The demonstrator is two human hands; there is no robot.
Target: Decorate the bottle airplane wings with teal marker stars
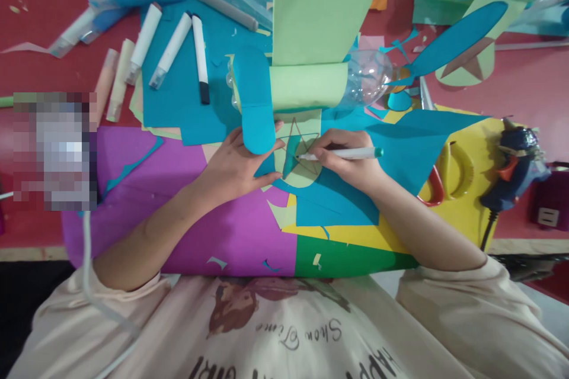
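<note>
Closed round a white marker with a green end, my right hand holds its tip on a star drawn on a pale green paper piece with a rounded end. Part of the star is coloured green. My left hand lies with fingers spread at the left edge of that piece, partly under a blue rounded paper strip. The pale piece joins a plastic bottle wrapped in pale green paper. A wide pale green panel extends from the bottle's far side.
Several markers lie at left, including a black-capped marker. Right are scissors and a glue gun. A blue paper blade sticks out from the bottle's neck. Purple paper and scraps cover the front; a blurred-out object sits left.
</note>
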